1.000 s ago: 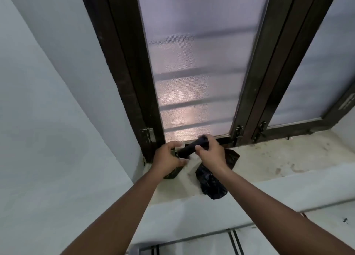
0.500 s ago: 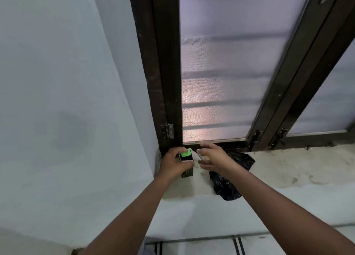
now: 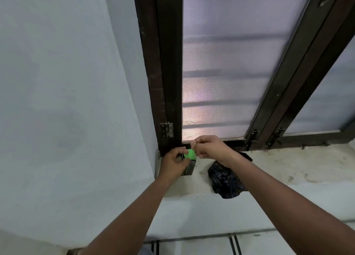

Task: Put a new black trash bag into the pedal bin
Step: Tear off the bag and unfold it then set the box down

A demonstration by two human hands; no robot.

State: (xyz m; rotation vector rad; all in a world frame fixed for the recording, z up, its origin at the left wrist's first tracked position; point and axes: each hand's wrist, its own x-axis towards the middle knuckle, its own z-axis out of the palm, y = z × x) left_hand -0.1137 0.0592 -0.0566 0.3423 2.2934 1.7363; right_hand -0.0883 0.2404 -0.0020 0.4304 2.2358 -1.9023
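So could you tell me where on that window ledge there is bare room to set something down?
The ledge is bare, though stained, from the crumpled black bag rightward below the window frame. A narrow strip lies free between the bag and the box. The left corner is crowded: the left hand grips the box and the right hand works above it.

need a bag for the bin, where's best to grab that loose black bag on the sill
Grip the crumpled black bag at its bunched lower end, which hangs over the front edge of the sill. Come from the front and slightly right: that end faces the person and is free, while the right hand and its forearm cover the bag's upper part.
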